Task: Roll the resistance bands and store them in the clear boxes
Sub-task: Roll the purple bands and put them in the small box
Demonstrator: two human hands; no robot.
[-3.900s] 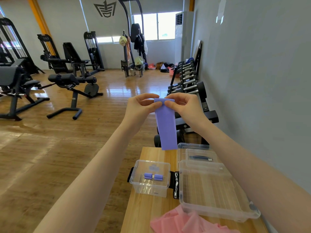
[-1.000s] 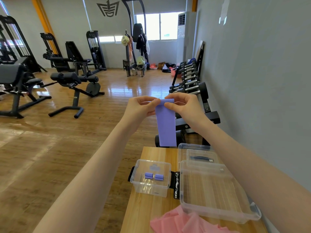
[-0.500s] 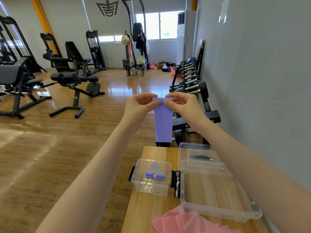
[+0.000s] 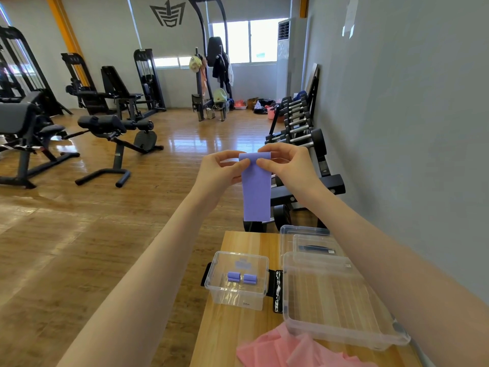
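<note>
Head view: a person's left hand (image 4: 221, 169) and right hand (image 4: 288, 162) pinch the top edge of a purple resistance band (image 4: 256, 189) between thumbs and fingertips, held up at arm's length over the far end of a wooden bench (image 4: 238, 327). The top of the band curls over into the start of a roll between the two hands, while the rest hangs straight down as a flat strip, its lower edge clear of the bench.

Below the left hand sits a small clear box (image 4: 236, 280) holding two rolled purple bands (image 4: 242, 277). Below the right forearm lies a larger shallow clear box (image 4: 336, 300), with another clear container (image 4: 307, 238) behind it. Loose pink bands (image 4: 285, 349) are heaped nearest the person.

The band looks thin, light and limp, likely stretchy and a little tacky. The two top corners seem the best hold, keeping the roll even and tight so it does not spring open.
</note>
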